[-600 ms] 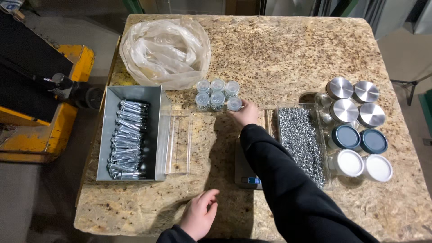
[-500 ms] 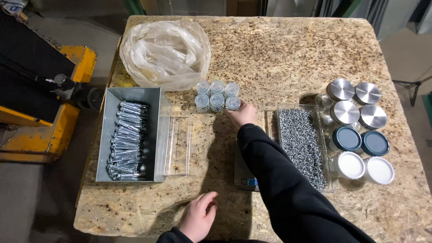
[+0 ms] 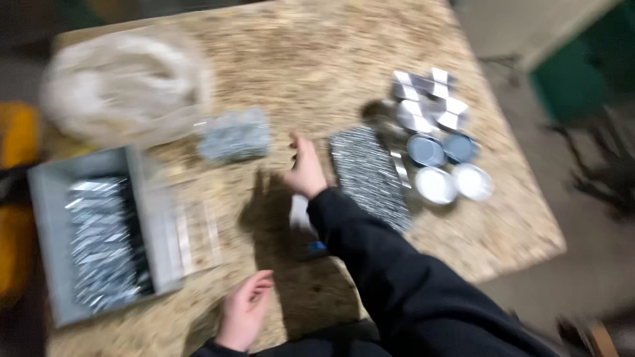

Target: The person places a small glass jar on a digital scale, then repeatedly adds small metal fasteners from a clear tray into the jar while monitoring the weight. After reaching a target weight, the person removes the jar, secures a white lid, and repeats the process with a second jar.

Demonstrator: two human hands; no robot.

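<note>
Plainly, the right hand (image 3: 305, 170) is hovering released, fingers loose, between the jars (image 3: 233, 135) and the screw tray (image 3: 369, 175). Nearer, the left hand (image 3: 243, 316) is resting flat and empty on the tabletop (image 3: 317, 66), seemingly for support.

A crumpled clear plastic bag (image 3: 122, 86) lies at the table's (image 3: 317, 59) far left corner, behind the grey metal bin (image 3: 49, 198).

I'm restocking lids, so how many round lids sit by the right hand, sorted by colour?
Silver lids: 4, though blur makes this uncertain
Dark blue lids: 2
White lids: 2
Total: 8
They lie beyond the tray of small screws, right of the right hand.
</note>
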